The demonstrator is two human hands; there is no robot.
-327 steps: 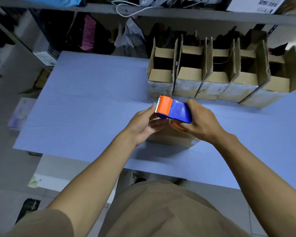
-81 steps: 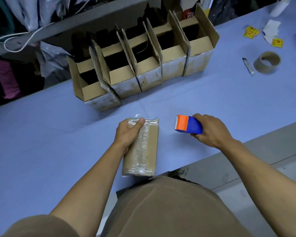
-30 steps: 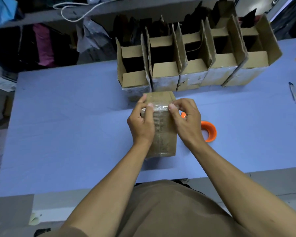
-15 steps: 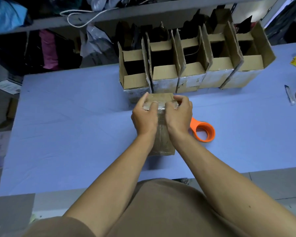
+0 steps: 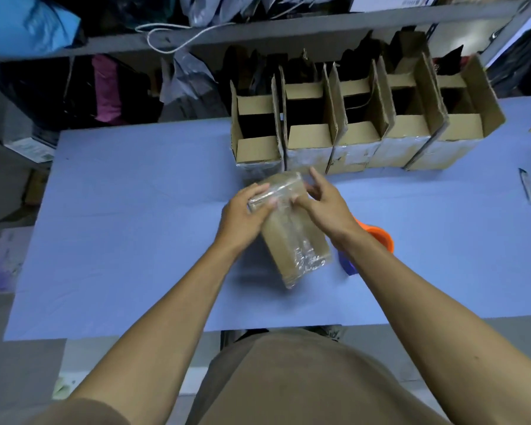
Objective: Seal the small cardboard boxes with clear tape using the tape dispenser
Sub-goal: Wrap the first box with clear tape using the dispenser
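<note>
Brown box (image 5: 292, 237), orange-blue dispenser (image 5: 379, 237), lilac table (image 5: 135, 210).

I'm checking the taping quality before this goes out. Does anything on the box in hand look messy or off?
Yes. The clear tape at the near end of the sealed box is wrinkled and bunched rather than flat. The box itself looks intact.

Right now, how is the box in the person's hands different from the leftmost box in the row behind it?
The held box is closed and covered in shiny clear tape; the leftmost row box stands with its top flaps open. The held box lies tilted, with the left hand and right hand on its far end; the row box stands untouched on the table. Both are small brown cardboard boxes.
</note>
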